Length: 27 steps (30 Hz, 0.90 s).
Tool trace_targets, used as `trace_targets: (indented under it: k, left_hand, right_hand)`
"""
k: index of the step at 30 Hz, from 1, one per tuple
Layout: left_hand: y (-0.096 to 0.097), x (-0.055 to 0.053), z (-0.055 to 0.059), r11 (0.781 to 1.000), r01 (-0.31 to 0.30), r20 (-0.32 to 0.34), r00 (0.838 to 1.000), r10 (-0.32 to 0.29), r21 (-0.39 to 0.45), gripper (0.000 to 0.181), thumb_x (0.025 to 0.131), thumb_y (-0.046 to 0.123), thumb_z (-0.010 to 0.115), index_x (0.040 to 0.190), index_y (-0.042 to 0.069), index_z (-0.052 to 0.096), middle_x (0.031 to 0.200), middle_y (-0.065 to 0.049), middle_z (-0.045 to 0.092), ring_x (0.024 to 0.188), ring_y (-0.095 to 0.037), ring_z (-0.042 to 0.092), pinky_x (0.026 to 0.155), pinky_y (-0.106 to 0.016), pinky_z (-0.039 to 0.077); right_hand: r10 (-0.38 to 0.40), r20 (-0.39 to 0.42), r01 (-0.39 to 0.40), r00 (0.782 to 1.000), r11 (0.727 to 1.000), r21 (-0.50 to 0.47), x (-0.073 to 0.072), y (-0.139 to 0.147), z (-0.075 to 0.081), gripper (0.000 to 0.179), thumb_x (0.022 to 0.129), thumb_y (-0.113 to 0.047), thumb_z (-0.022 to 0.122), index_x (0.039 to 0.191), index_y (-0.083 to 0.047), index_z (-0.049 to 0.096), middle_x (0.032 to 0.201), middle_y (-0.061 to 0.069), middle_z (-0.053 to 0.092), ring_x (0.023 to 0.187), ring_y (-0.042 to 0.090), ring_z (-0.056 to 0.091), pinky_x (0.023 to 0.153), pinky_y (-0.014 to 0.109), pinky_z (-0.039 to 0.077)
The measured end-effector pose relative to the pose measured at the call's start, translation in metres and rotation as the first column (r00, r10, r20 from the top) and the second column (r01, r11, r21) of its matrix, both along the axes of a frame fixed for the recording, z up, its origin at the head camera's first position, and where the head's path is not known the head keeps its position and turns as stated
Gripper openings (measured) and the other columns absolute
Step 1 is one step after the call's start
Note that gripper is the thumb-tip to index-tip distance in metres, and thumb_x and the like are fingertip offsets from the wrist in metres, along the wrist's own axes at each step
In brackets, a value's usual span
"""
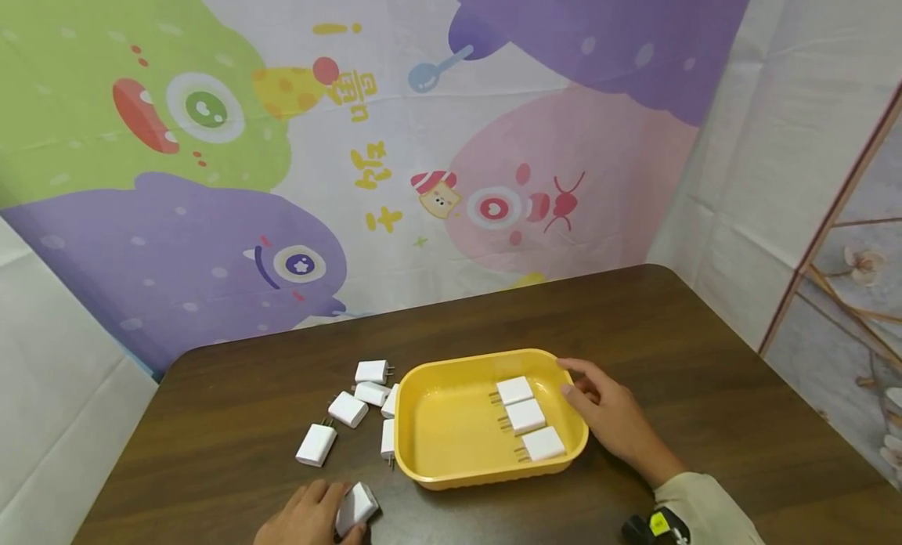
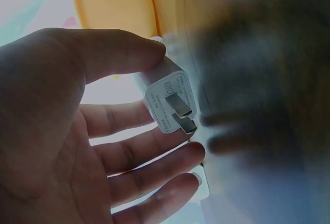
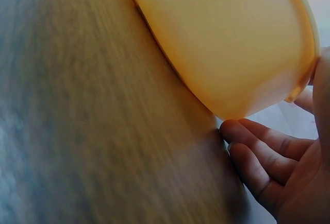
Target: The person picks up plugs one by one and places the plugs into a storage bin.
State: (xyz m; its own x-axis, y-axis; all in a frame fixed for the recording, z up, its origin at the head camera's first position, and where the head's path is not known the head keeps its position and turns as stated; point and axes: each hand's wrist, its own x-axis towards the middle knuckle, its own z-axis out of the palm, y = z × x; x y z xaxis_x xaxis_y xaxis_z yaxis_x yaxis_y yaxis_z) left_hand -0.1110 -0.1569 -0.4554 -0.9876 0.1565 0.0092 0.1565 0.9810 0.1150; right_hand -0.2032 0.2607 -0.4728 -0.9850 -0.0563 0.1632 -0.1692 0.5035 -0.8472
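At the table's near edge my left hand pinches a white charger plug between thumb and fingers. The left wrist view shows that charger's two flat metal prongs facing the camera. My right hand holds the right end of a yellow tray, thumb at the rim; in the right wrist view the fingers touch its outer wall. Inside, along the right side, three white chargers lie in a column with prongs pointing left.
Several more white chargers lie loose on the dark wooden table, left of the tray; two are right against its left wall. A cartoon-printed cloth hangs behind the table. A black device with a yellow-green label is by the right sleeve.
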Motion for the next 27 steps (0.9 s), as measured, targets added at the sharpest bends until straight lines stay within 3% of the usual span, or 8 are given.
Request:
trace_targets:
  k: [4, 7, 12, 17, 22, 27]
  left_hand:
    - [0.005, 0.000, 0.005, 1.000, -0.017, -0.011, 1.000, 0.018, 0.005, 0.051, 0.076, 0.048, 0.079, 0.115, 0.017, 0.067, 0.106, -0.002, 0.065, 0.096, -0.026, 0.064, 0.069, -0.046, 0.053]
    - [0.011, 0.001, 0.010, 1.000, -0.010, -0.096, 0.995, 0.011, 0.010, 0.051, 0.075, 0.048, 0.080, 0.113, 0.016, 0.068, 0.103, -0.001, 0.066, 0.093, -0.025, 0.065, 0.066, -0.045, 0.053]
    - [0.022, 0.001, 0.018, 0.999, 0.024, -0.247, 0.969, -0.017, 0.026, 0.049, 0.074, 0.044, 0.082, 0.109, 0.013, 0.069, 0.100, -0.002, 0.067, 0.088, -0.023, 0.066, 0.062, -0.044, 0.052]
    - [0.029, 0.001, 0.027, 0.999, 0.012, -0.277, 0.961, 0.003, 0.053, 0.047, 0.076, 0.043, 0.080, 0.109, 0.012, 0.069, 0.103, -0.005, 0.069, 0.089, -0.026, 0.067, 0.062, -0.047, 0.053]
    - [0.034, -0.001, 0.037, 0.997, -0.023, -0.304, 0.952, 0.045, 0.076, 0.046, 0.076, 0.042, 0.079, 0.108, 0.010, 0.068, 0.091, -0.007, 0.068, 0.077, -0.029, 0.066, 0.054, -0.049, 0.049]
    - [0.041, -0.004, 0.043, 0.995, -0.014, -0.349, 0.936, 0.046, 0.095, 0.045, 0.076, 0.041, 0.079, 0.106, 0.009, 0.068, 0.086, -0.006, 0.066, 0.072, -0.026, 0.064, 0.053, -0.046, 0.048]
  right_hand:
    - [-0.001, 0.003, 0.001, 1.000, 1.000, 0.005, 0.000, 0.000, 0.001, 0.038, 0.101, -0.030, 0.061, 0.138, -0.024, 0.057, 0.098, 0.005, 0.067, 0.082, 0.019, 0.061, 0.069, 0.030, 0.051]
    - [-0.005, 0.003, 0.005, 1.000, 1.000, 0.013, 0.000, 0.002, 0.002, 0.039, 0.101, -0.032, 0.061, 0.138, -0.024, 0.057, 0.099, 0.005, 0.066, 0.083, 0.018, 0.061, 0.069, 0.030, 0.050]
    - [-0.008, -0.002, 0.008, 1.000, 1.000, 0.017, 0.000, 0.002, 0.002, 0.039, 0.101, -0.033, 0.060, 0.138, -0.023, 0.057, 0.098, 0.005, 0.066, 0.082, 0.018, 0.060, 0.069, 0.030, 0.050]
    - [-0.005, -0.004, 0.005, 1.000, 1.000, 0.007, 0.000, 0.002, 0.000, 0.038, 0.101, -0.031, 0.061, 0.137, -0.024, 0.057, 0.097, 0.004, 0.067, 0.081, 0.019, 0.060, 0.068, 0.029, 0.050]
    - [0.002, -0.004, -0.002, 1.000, 1.000, -0.008, -0.001, 0.001, -0.001, 0.038, 0.101, -0.029, 0.061, 0.138, -0.024, 0.057, 0.098, 0.004, 0.067, 0.081, 0.019, 0.061, 0.068, 0.030, 0.051]
    - [0.001, -0.005, -0.002, 1.000, 1.000, -0.016, -0.001, 0.000, -0.001, 0.038, 0.100, -0.029, 0.062, 0.138, -0.024, 0.057, 0.098, 0.004, 0.068, 0.082, 0.019, 0.062, 0.069, 0.030, 0.051]
